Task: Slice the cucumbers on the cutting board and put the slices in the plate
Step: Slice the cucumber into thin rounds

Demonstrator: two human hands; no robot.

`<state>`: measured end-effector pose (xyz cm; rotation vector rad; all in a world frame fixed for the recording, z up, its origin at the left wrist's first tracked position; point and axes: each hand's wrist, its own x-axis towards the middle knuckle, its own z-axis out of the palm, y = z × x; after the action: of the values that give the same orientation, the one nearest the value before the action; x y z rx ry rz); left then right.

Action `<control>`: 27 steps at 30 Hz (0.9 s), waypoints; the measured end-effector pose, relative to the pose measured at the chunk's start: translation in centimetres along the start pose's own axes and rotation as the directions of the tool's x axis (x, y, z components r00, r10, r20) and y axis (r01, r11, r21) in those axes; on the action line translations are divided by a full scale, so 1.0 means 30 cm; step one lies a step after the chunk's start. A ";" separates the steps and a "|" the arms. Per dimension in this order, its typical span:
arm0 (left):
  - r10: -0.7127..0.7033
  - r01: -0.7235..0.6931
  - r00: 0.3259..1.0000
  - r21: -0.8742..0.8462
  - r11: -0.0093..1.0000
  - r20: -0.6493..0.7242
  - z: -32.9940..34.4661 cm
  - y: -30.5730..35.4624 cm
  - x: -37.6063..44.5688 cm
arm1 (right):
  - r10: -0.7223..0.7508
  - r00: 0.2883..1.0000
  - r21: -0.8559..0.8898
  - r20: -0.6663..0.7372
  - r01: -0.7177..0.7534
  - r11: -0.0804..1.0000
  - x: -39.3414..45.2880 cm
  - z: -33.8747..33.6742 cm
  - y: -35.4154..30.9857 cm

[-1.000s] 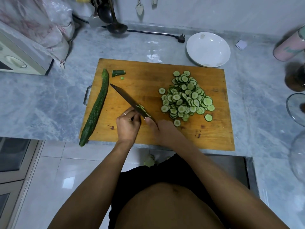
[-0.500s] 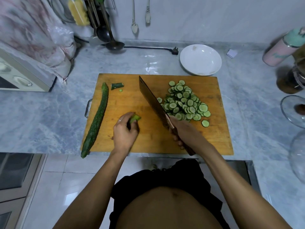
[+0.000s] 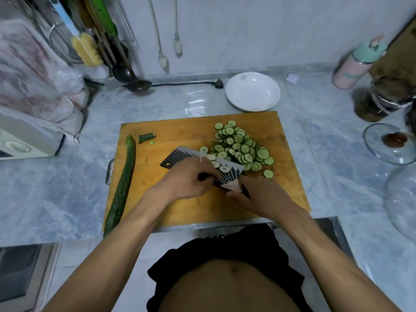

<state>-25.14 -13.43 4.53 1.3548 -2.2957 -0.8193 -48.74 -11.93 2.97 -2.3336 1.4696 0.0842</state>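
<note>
Head view: right hand point(image 3: 258, 194) grips knife point(image 3: 202, 163), flat blade pointing far-left; left hand point(image 3: 186, 181) fingers rest on blade.

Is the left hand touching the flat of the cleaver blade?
Touching. The head view shows the left hand lying across the flat cleaver blade, fingers over the cucumber slices carried on it; the right hand grips the handle.

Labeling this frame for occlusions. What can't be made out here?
- Knife handle: head view, hidden inside the right hand; only the knife blade shows.
- Left hand fingertips: hidden behind the blade, so whether they hold a cucumber piece is unclear.
- Whole cucumber: near tip cut off by the counter edge.
- Plate: faint marks inside, too small to identify.
</note>
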 end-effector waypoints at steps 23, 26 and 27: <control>-0.117 0.115 0.976 0.022 0.993 0.186 0.013 -0.020 0.231 | -0.065 0.997 -0.057 0.051 0.068 0.996 0.020 -0.057 0.025; -0.068 0.066 0.972 0.017 0.998 0.224 0.037 0.002 0.231 | -0.070 0.997 -0.039 0.040 0.072 0.997 0.009 -0.044 0.034; -0.083 0.079 0.962 0.027 0.996 0.259 0.045 -0.001 0.240 | -0.076 0.996 -0.038 0.035 0.078 0.996 0.007 -0.043 0.037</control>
<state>-29.33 -19.34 3.53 1.4314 -2.4595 -1.0638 -49.81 -12.97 3.81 -2.4053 1.3726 0.1317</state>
